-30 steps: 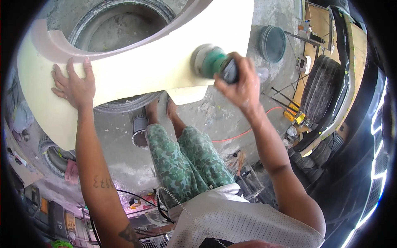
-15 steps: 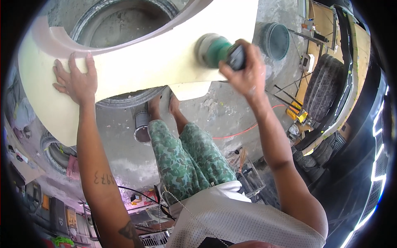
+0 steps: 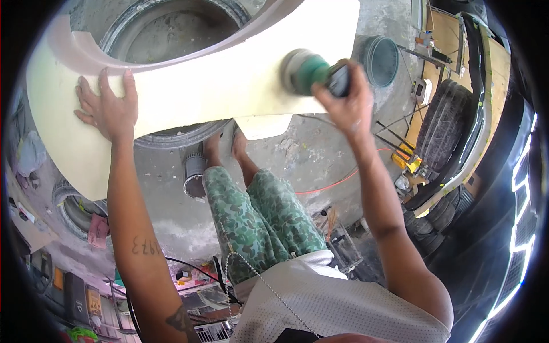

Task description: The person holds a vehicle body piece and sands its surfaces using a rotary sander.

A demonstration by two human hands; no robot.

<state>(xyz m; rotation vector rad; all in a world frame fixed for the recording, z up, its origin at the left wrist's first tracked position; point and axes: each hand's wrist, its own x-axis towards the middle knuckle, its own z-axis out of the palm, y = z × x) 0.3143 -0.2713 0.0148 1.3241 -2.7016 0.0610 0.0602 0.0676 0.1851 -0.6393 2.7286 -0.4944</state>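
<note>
A large cream-coloured curved body panel (image 3: 189, 94) lies across a tyre (image 3: 171, 137) in front of me. My left hand (image 3: 108, 106) rests flat on its left part, fingers spread. My right hand (image 3: 346, 100) grips a green round sander (image 3: 306, 71) whose disc presses on the panel's right part. My legs in green camouflage trousers (image 3: 257, 220) stand below the panel.
A grey bucket (image 3: 380, 60) stands right of the panel. A metal can (image 3: 194, 174) sits by my feet. An orange hose (image 3: 331, 183) runs over the concrete floor. A tyre (image 3: 443, 134) and a black bumper (image 3: 480, 137) lie at the right, another tyre (image 3: 71, 208) at the left.
My right hand has moved the sander up and a little right along the panel. My left hand stays flat on the panel's left part.
</note>
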